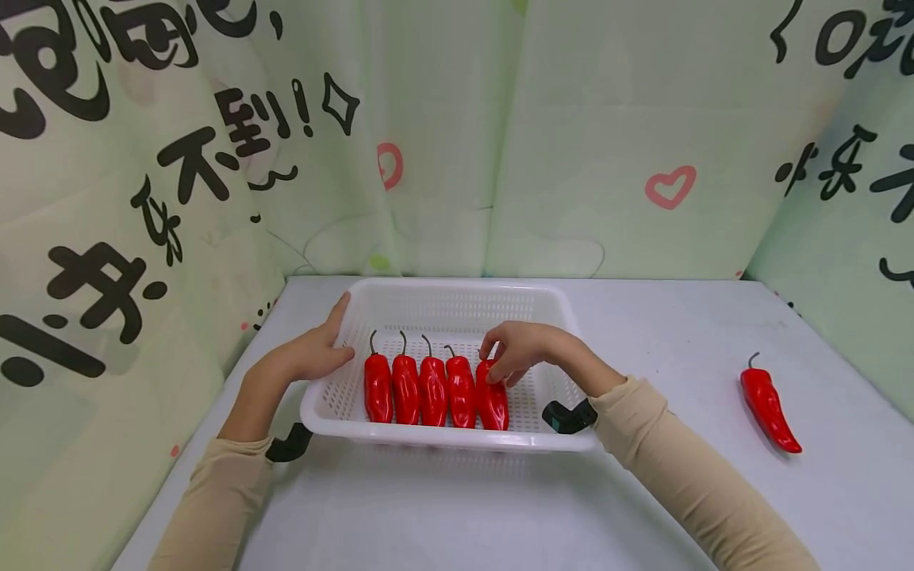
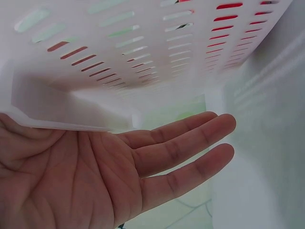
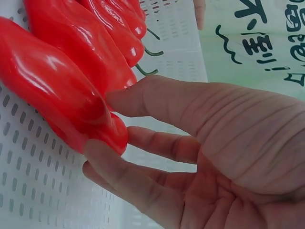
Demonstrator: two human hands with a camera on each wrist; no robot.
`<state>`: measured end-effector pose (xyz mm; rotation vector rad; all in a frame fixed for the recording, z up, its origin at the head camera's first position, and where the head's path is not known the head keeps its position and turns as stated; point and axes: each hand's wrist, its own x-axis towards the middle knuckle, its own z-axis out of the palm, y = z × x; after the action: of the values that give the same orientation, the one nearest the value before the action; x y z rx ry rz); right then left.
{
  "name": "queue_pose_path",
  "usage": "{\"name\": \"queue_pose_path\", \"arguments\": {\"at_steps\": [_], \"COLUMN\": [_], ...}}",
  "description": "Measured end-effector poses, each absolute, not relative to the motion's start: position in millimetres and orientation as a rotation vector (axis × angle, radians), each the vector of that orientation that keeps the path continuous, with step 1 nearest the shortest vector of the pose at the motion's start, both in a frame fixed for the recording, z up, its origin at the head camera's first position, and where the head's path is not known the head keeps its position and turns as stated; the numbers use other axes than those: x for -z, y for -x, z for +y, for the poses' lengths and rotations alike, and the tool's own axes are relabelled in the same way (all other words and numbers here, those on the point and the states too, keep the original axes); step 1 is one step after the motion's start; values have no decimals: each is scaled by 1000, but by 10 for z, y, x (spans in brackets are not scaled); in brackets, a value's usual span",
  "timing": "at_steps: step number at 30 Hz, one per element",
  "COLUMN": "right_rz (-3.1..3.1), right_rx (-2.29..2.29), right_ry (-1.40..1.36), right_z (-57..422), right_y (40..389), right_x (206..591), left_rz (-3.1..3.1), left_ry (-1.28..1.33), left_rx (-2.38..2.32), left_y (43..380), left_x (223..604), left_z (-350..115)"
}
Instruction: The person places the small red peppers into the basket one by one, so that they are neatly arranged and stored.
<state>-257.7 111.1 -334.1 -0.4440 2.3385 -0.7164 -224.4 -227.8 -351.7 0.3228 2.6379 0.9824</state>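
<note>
A white perforated plastic basket (image 1: 457,438) holds several glossy red chili peppers (image 1: 405,388), lined up side by side with their green stems toward the far wall. My left hand (image 1: 317,353) holds the basket's left rim, thumb over the edge. Below that rim, in the left wrist view, the other fingers (image 2: 186,148) stretch out straight beside the slotted wall. At the right end of the row, my right hand (image 1: 524,349) pinches the last red chili pepper (image 3: 62,90) near its stem end, thumb on one side and fingers on the other. Its stem is hidden there.
Another red chili pepper (image 1: 769,404) lies on the white table (image 1: 643,492), well to the right of the basket. Pale green curtains (image 1: 571,159) with black lettering surround the table at the back and sides. Black wrist mounts (image 1: 569,416) sit at both cuffs.
</note>
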Motion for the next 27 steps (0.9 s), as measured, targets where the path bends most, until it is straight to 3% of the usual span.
{"name": "queue_pose_path", "arguments": {"at_steps": [15, 27], "right_rz": [2673, 2759], "right_rx": [774, 1024], "right_ry": [748, 739], "right_z": [1131, 1273], "right_y": [2504, 2308], "right_x": [3080, 2802], "left_rz": [2641, 2634], "left_ry": [-336, -334], "left_rx": [-1000, -1010], "left_y": [2245, 2247], "left_x": [3531, 3532], "left_z": [-2287, -2287]}}
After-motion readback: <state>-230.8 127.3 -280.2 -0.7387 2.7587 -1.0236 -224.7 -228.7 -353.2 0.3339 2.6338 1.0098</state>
